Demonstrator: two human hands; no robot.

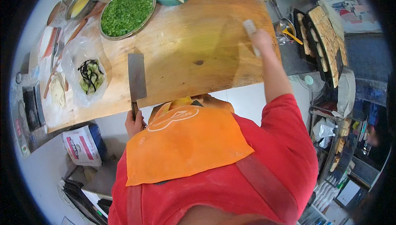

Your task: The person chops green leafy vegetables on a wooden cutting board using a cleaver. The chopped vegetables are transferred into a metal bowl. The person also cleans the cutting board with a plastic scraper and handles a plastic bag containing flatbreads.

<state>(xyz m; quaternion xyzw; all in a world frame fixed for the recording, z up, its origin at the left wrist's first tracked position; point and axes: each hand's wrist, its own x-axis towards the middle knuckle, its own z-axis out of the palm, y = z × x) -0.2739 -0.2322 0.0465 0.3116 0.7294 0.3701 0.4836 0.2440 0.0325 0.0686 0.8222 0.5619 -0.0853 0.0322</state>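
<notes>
My left hand (135, 123) is at the front edge of the wooden worktable (198, 39), closed around the dark handle of a cleaver (136, 76). The cleaver's broad metal blade lies over the tabletop, pointing away from me. At the table's right side my right hand (262, 41) grips a pale, flat, elongated tool (252, 36), blurred, whose exact kind I cannot tell. A wet-looking yellowish patch shows on the wood to the left of that hand. Left of the cleaver sits a clear plastic bag (74, 58) with chopped green vegetable and dark strips in it.
A large metal bowl of chopped greens (127, 13), a teal bowl (159, 0) and a bowl of yellow liquid (81, 3) line the far left. Rolling pins and a glove (58, 90) lie at left. Right of the table are trays of flat baked bread (324, 33) and a yellow spoon (292, 36).
</notes>
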